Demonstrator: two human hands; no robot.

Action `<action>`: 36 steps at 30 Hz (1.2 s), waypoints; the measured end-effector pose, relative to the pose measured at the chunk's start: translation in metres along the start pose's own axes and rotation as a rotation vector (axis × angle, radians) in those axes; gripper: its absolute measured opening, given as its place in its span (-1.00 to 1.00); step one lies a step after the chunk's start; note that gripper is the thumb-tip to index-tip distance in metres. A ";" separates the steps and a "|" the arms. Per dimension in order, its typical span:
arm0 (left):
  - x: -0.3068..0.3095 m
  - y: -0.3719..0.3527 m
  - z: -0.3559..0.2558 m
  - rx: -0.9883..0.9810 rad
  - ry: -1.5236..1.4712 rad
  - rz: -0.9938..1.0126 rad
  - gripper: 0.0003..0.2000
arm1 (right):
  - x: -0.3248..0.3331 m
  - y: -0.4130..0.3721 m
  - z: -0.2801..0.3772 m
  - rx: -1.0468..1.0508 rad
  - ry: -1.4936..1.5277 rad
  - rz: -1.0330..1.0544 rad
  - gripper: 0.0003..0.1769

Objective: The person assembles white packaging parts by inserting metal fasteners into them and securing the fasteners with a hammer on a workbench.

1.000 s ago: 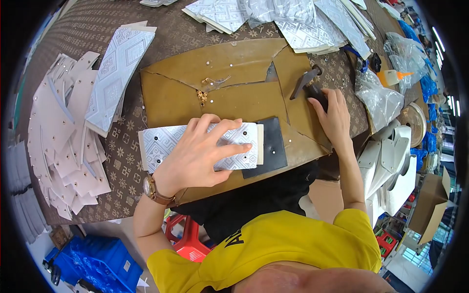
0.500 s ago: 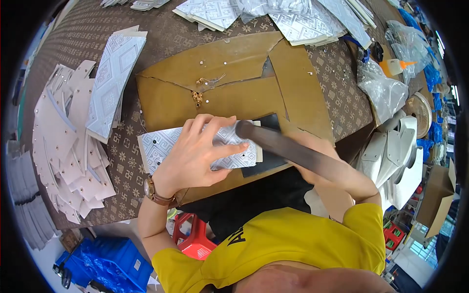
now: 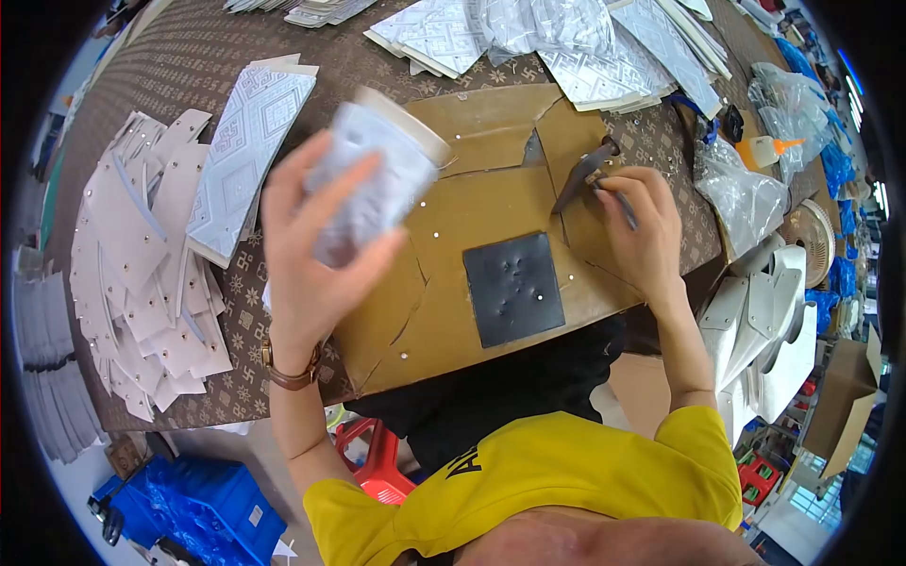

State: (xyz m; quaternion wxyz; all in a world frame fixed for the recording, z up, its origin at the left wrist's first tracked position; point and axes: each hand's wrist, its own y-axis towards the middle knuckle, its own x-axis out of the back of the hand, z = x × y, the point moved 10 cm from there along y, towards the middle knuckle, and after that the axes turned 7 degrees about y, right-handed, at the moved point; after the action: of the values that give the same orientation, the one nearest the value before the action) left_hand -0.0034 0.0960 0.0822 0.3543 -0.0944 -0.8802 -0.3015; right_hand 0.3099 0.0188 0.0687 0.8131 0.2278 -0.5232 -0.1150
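My left hand [image 3: 326, 245] grips a white-and-grey patterned panel [image 3: 363, 179] with a cream edge, raised over the left side of the brown board; both are blurred. My right hand [image 3: 646, 226] is closed at a dark hammer [image 3: 576, 184], whose tapered head is low over the board's right part. Fingers curl about what looks like its short visible handle. Between the hands, a square black pad [image 3: 514, 292] with dents lies on the cracked brown board [image 3: 491, 203]. Small white dots are scattered on the board, one on the pad.
Pale pink pieces with metal studs [image 3: 142, 264] are heaped at the left, beside a stack of patterned panels [image 3: 250, 156]. More panels [image 3: 429, 38] and clear plastic bags [image 3: 741, 184] lie farther back. An orange-tipped bottle [image 3: 760, 151] is at the right.
My left hand has lifted the panel off the black pad and carried it up and left. My right hand has moved away from the pad, and the hammer is now at the board's right.
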 end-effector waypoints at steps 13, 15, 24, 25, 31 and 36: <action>-0.002 -0.003 0.013 -0.043 0.261 -0.166 -0.37 | -0.151 0.059 0.107 0.356 0.272 0.217 -0.85; -0.002 -0.004 0.011 -0.043 0.257 -0.160 -0.37 | -0.153 0.059 0.108 0.364 0.289 0.228 -0.84; -0.013 -0.004 -0.001 -0.057 0.206 -0.078 -0.38 | -0.088 0.010 0.105 0.378 0.337 0.520 -0.85; -0.017 -0.005 -0.002 -0.057 0.198 -0.073 -0.38 | -0.088 -0.001 0.104 0.378 0.295 0.597 -0.85; -0.053 -0.013 -0.013 -0.142 0.006 0.152 -0.52 | -0.080 -0.014 0.096 0.346 0.333 0.558 -0.87; -0.073 -0.025 -0.034 -0.243 -0.074 0.358 -0.60 | -0.067 -0.016 0.038 -0.292 0.750 0.404 -0.88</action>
State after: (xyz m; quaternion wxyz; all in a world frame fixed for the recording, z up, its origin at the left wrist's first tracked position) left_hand 0.0600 0.0591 0.0404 0.3557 -0.3023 -0.8189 -0.3340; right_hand 0.2476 0.0238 0.0203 0.9764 0.0297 -0.2043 0.0640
